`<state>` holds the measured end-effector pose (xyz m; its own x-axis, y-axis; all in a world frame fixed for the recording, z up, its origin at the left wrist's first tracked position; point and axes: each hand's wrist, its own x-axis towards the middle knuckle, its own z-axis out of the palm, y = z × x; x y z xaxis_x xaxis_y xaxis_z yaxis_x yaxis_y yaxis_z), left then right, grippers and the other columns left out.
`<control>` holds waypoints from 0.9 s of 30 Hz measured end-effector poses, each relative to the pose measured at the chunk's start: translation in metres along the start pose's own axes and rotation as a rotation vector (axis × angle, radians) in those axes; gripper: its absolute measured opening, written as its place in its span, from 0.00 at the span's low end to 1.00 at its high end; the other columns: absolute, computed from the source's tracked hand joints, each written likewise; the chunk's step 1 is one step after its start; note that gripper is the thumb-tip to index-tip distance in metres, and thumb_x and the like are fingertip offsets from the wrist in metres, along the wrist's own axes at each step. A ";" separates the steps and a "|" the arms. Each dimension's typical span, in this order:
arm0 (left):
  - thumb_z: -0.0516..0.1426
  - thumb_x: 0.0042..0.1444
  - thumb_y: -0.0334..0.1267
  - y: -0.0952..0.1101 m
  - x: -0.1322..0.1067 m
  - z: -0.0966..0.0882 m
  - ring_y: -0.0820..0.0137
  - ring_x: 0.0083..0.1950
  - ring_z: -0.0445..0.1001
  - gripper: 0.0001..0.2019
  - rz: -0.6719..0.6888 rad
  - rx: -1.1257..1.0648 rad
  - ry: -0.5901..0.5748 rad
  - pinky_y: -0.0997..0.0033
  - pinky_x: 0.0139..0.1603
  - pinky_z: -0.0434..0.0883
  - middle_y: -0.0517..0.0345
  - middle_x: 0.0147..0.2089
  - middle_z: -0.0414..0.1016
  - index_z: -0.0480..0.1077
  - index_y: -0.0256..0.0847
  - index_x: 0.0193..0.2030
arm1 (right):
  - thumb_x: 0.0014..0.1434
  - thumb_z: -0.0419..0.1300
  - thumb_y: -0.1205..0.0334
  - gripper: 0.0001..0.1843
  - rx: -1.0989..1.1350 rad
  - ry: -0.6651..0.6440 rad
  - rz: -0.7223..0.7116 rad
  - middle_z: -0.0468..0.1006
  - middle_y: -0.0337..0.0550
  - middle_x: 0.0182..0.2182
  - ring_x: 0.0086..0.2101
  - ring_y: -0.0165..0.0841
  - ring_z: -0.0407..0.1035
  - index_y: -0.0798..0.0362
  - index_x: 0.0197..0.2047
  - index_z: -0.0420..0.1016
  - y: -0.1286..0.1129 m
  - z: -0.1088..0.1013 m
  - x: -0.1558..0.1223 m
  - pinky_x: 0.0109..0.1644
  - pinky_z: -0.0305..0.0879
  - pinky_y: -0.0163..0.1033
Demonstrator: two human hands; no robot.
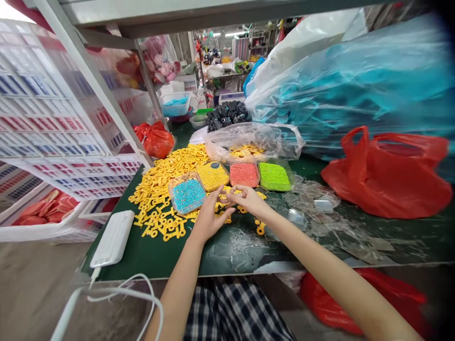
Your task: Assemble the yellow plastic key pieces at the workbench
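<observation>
My left hand [209, 215] and my right hand [245, 199] meet over the green table [156, 258], just in front of several small trays of beads. The left fingers are curled toward the right hand, and the right fingers pinch together on something too small to make out. A heap of yellow plastic pieces [167, 184] lies to the left and under the hands. The trays hold blue beads [188, 195], yellow beads [212, 175], red beads [243, 174] and green beads [274, 176].
A white power bank [113, 239] with a cable lies at the table's left front. Clear plastic bags [254, 142] and scraps sit behind and right of the trays. Red bags [387, 173] and a big blue-filled bag [355, 90] stand right; stacked clear cases [46, 118] stand left.
</observation>
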<state>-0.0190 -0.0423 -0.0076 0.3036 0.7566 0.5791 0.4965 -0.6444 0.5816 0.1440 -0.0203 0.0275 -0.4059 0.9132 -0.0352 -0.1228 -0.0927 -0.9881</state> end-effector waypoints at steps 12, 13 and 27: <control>0.56 0.61 0.43 0.003 0.006 -0.005 0.68 0.40 0.76 0.17 -0.191 -0.207 0.191 0.66 0.43 0.74 0.52 0.40 0.78 0.71 0.41 0.55 | 0.48 0.66 0.46 0.20 -0.024 -0.041 -0.019 0.77 0.35 0.24 0.24 0.27 0.68 0.53 0.37 0.73 0.010 -0.011 0.007 0.36 0.65 0.37; 0.56 0.61 0.44 0.005 0.006 -0.006 0.68 0.40 0.76 0.17 -0.246 -0.265 0.186 0.66 0.43 0.74 0.52 0.41 0.78 0.72 0.41 0.53 | 0.49 0.66 0.46 0.19 -0.014 -0.061 -0.014 0.76 0.35 0.24 0.24 0.27 0.68 0.52 0.35 0.72 0.008 -0.011 0.004 0.36 0.65 0.37; 0.55 0.61 0.47 0.005 0.009 -0.036 0.62 0.50 0.73 0.22 0.033 0.240 -0.088 0.61 0.50 0.72 0.48 0.50 0.72 0.65 0.46 0.60 | 0.46 0.66 0.40 0.24 0.116 -0.149 0.083 0.78 0.35 0.23 0.28 0.32 0.75 0.50 0.32 0.64 0.006 -0.004 -0.005 0.40 0.68 0.38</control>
<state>-0.0427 -0.0431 0.0208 0.3872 0.7488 0.5380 0.6605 -0.6324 0.4047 0.1493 -0.0238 0.0214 -0.5474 0.8326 -0.0848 -0.1833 -0.2181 -0.9586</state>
